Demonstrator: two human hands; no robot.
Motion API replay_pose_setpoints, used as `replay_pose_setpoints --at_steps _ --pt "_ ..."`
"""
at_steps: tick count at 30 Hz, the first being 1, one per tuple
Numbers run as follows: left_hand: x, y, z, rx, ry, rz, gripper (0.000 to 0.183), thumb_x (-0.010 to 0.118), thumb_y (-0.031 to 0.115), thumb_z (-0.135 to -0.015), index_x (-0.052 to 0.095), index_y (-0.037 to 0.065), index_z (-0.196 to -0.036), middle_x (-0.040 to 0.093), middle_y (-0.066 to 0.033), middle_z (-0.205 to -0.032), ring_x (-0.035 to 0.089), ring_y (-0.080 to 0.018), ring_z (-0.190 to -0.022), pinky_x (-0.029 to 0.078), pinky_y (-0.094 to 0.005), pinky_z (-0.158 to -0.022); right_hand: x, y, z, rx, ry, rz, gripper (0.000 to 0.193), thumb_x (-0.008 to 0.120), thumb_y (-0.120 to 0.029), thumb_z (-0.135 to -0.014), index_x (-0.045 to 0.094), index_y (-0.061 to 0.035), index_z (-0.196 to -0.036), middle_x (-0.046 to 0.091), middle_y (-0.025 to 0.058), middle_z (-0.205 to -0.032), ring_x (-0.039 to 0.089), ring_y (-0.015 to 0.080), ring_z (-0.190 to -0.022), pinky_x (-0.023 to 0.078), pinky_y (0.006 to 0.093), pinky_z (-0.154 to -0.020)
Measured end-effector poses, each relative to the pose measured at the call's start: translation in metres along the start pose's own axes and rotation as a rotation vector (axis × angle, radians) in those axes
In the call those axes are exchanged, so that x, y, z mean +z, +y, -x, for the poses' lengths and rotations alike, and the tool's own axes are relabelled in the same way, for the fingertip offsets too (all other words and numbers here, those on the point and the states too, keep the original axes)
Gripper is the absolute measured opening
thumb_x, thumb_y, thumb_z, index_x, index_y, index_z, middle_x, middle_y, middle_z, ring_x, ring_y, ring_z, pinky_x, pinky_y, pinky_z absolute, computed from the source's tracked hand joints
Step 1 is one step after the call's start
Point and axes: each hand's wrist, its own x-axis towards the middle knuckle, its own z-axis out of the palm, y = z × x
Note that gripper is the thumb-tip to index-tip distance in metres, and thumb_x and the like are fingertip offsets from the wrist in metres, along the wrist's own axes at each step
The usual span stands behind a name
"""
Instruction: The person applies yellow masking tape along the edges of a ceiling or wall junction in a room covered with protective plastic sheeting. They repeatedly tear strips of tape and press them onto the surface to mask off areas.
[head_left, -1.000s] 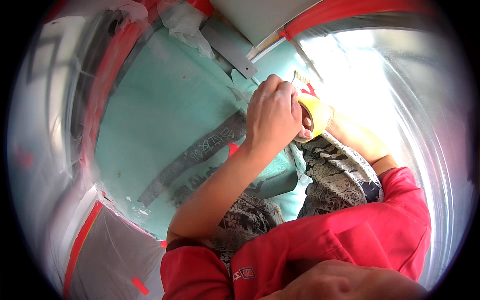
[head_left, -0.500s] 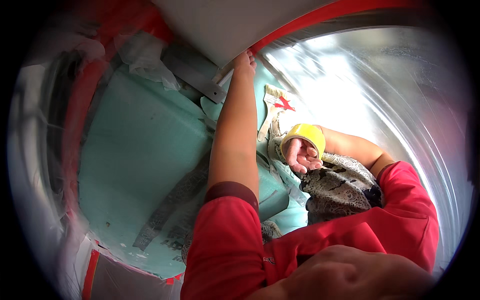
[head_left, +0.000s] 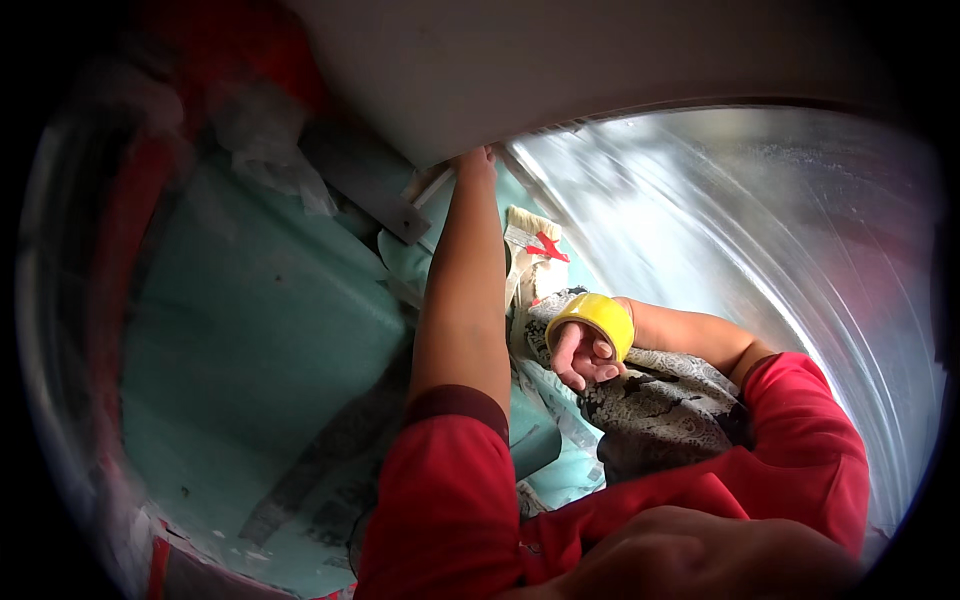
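Observation:
My left arm stretches far forward, and my left hand touches the seam where a white panel meets a grey metal strip. Its fingers are partly hidden against that edge. My right hand rests over my lap, palm up, fingers curled through a roll of yellow tape. A flat paintbrush with a red mark lies just beyond the roll, beside my left forearm.
Teal sheeting covers the surface on the left, with crumpled clear plastic at its far end. A shiny curved plastic sheet fills the right. My patterned trousers lie under the right hand.
My left hand has left the tape roll and reached out to the panel edge. The right hand has dropped to the lap with the roll. The view has tilted upward.

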Motion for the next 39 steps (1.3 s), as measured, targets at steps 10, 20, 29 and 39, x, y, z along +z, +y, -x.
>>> replay_pose_setpoints --at_steps 10,20,29,39 --pt "0.009 -0.004 0.028 0.129 -0.074 0.04 0.012 0.063 0.024 -0.083 0.054 0.019 -0.078 0.053 0.0069 -0.071 0.042 -0.0058 -0.055 0.025 -0.0228 -0.046 0.004 -0.01 0.002 -0.171 0.088 0.03 0.048 0.072 -0.024 -0.08 0.051 0.0117 -0.106 0.059 0.0058 -0.065 0.054 0.0094 -0.054 0.044 0.0172 -0.046" --pt "-0.025 0.02 0.022 0.84 -0.006 -0.175 0.011 0.061 0.017 -0.083 0.055 0.017 -0.093 0.052 0.0053 -0.066 0.039 -0.0042 -0.045 0.023 -0.0218 -0.042 -0.032 -0.074 -0.02 -0.549 0.207 -0.119 0.033 0.06 -0.015 -0.084 0.054 -0.0025 -0.114 0.057 0.0056 -0.093 0.053 0.0127 -0.067 0.045 0.0229 -0.058" --pt "0.025 0.02 0.111 0.343 -0.131 -0.142 0.008 0.06 0.01 -0.081 0.058 0.014 -0.087 0.049 0.0045 -0.062 0.037 -0.0043 -0.044 0.022 -0.0213 -0.039 -0.037 -0.052 0.006 -0.339 -0.16 0.047 0.046 0.07 -0.019 -0.081 0.051 0.0144 -0.105 0.057 0.0159 -0.09 0.062 0.0162 -0.064 0.05 0.0192 -0.054" --pt "0.006 -0.003 0.064 1.051 -0.075 -0.601 0.012 0.065 0.006 -0.079 0.064 0.001 -0.09 0.064 -0.0045 -0.077 0.058 -0.013 -0.07 0.047 -0.027 -0.066 -0.07 -0.104 -0.013 -0.832 0.776 0.182 0.007 0.055 -0.009 -0.087 0.052 -0.0067 -0.082 0.051 0.0078 -0.095 0.053 0.0176 -0.081 0.047 0.0264 -0.071"
